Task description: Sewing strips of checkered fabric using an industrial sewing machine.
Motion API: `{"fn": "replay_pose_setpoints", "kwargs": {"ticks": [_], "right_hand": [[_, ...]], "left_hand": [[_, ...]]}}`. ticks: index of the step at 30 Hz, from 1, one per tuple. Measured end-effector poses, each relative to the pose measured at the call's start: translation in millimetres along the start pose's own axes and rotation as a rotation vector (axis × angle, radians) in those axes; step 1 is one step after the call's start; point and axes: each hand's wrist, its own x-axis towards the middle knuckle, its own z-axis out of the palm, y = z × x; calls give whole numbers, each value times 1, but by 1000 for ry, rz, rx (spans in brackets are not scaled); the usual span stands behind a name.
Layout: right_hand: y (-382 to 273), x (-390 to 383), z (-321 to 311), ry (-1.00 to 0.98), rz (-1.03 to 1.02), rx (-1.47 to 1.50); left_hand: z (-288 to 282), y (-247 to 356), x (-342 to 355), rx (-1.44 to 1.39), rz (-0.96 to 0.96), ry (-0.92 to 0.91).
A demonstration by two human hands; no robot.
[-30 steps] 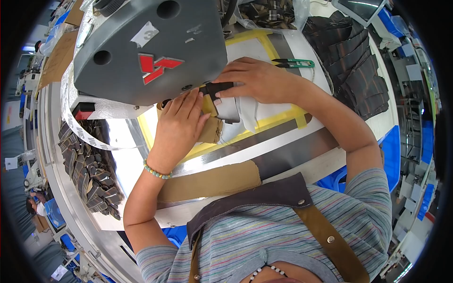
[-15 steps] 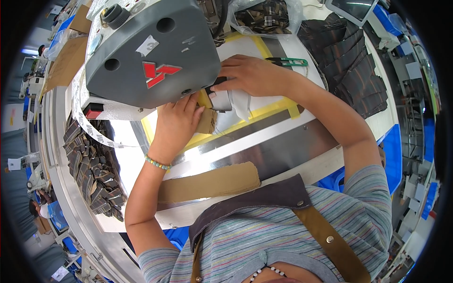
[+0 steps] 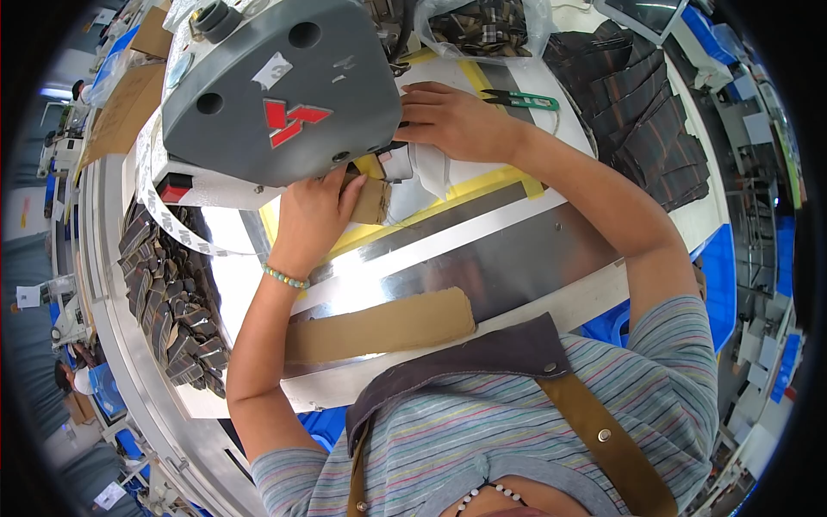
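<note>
The grey head of a sewing machine (image 3: 284, 86) hides the fingertips of both hands. My left hand (image 3: 312, 211) lies beside a small piece of brown cardboard (image 3: 370, 202), fingers stretched forward and thumb along the cardboard. Just beyond is a yellow part (image 3: 369, 165) at the machine's lower edge. My right hand (image 3: 452, 123) lies palm down, fingers extended and slightly apart toward the machine. Below it are a loose white piece (image 3: 428, 168) and some dark material, mostly covered. Whether either hand pinches fabric under the machine head is hidden.
Green-handled thread snips (image 3: 527, 101) lie right of my right hand. Dark striped fabric pieces (image 3: 642, 129) are stacked at the right; small cut pieces (image 3: 172, 302) pile at the left. A clear bag (image 3: 482, 30) of pieces stands behind. A brown cardboard strip (image 3: 388, 326) lies near the front edge.
My left hand has shifted slightly left, with the cardboard piece beside it. My right hand has moved slightly up, and its thumb no longer shows as before. The whole view has shifted a little.
</note>
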Motion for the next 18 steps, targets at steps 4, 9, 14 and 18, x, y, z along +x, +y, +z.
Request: {"fn": "replay_pose_setpoints", "kwargs": {"ticks": [4, 9, 14, 18], "right_hand": [[-1, 0, 1, 15, -9, -50], [-1, -3, -2, 119, -59, -25], [-13, -4, -8, 9, -132, 95], [-30, -14, -9, -47, -175, 181]], "left_hand": [[3, 5, 1, 57, -20, -21], [0, 14, 0, 91, -34, -58], [-1, 16, -12, 79, 47, 0], [-1, 27, -26, -2, 99, 33]]}}
